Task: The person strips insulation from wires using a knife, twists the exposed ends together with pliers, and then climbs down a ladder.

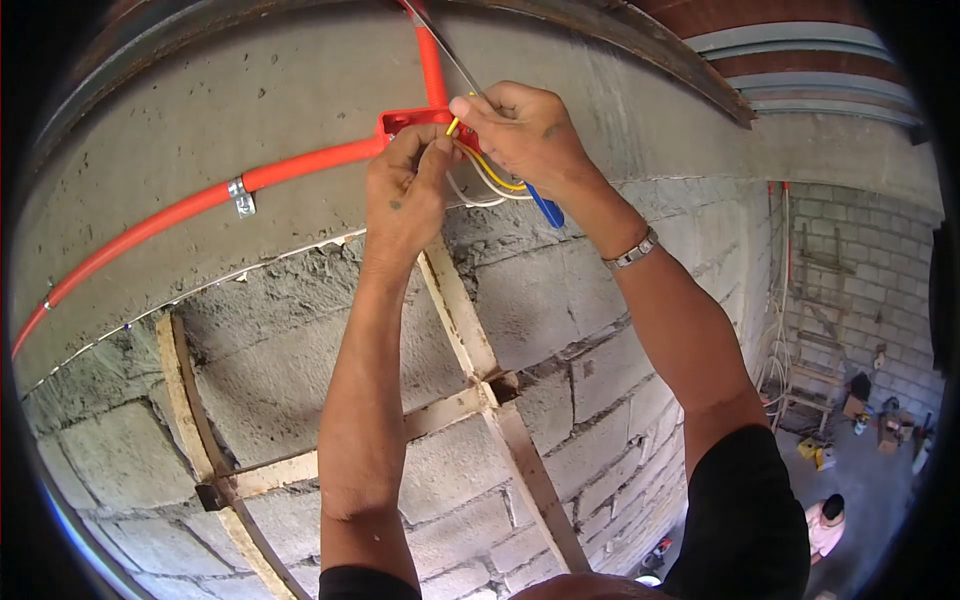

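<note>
— Concrete beam [250,110] overhead; where are the wires [487,172]?

— Hanging from the orange junction box [405,122]. My left hand [405,195] is pinching them; my right hand [520,130] is gripping a blue-handled screwdriver [545,208].

— Risk?

— Tugging could be nicking insulation.

No readable text, labels, brands or numbers anywhere; small dark marks on both hands are too blurred to tell.

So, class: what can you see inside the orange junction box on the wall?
Yellow and white wires come out of the orange junction box. The left hand and right hand cover its opening, so its interior is hidden.
</note>
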Demonstrator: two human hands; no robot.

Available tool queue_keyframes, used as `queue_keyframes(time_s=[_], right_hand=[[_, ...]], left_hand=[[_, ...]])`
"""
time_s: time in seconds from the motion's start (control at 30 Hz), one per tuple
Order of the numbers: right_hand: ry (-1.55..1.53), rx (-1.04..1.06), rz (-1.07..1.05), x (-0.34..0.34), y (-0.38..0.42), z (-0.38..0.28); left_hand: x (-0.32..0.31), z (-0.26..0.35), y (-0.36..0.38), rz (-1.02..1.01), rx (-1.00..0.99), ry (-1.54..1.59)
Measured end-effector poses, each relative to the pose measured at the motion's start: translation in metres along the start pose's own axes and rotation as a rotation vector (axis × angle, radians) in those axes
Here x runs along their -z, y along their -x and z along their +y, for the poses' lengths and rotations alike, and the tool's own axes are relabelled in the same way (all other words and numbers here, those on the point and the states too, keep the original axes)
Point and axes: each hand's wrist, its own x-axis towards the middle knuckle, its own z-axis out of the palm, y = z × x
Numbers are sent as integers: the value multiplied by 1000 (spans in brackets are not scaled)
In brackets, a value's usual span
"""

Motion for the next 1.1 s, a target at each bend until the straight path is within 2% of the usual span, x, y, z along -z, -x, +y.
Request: queue_keyframes(time_s=[0.1,0.17,0.27,0.37,0.5,0.57,0.6,0.67,0.7,0.73,0.8,0.83,0.87,0.93,1.0,1.1], right_hand=[[45,-78,38,-2,-2,3],[-263,-283,-86,4,-2,0],[-336,-333,-122,5,-2,2],[-349,-353,-127,3,-3,13],[-295,-363,-59,15,-3,-9],[-381,-203,-67,29,-4,-27],[-383,-204,-66,30,-5,-40],[-42,-10,-20,27,-6,-60],[207,176,-9,26,-10,-56],[205,181,-7,26,-10,-50],[633,513,-213,21,-13,-45],[612,442,-307,21,-9,-47],[607,455,-311,20,-7,-48],[563,268,-256,17,-4,-40],[525,253,-218,17,-7,-34],[595,174,-296,18,-9,-34]], left_hand=[[4,0,0,-20,27,-4],[6,1,0,-36,49,25],[8,1,1,-55,64,75],[8,0,2,-72,77,81],[1,2,2,-8,92,129],[1,-1,2,26,84,105],[0,-4,1,36,68,93],[-5,-4,2,39,51,82],[-7,-1,3,79,63,109],[-8,2,2,121,72,135],[-4,2,-1,127,80,168],[0,2,-2,133,96,207],[4,1,-2,142,87,202],[6,5,0,80,113,231],[5,7,2,95,141,264],[7,7,2,75,144,290]])
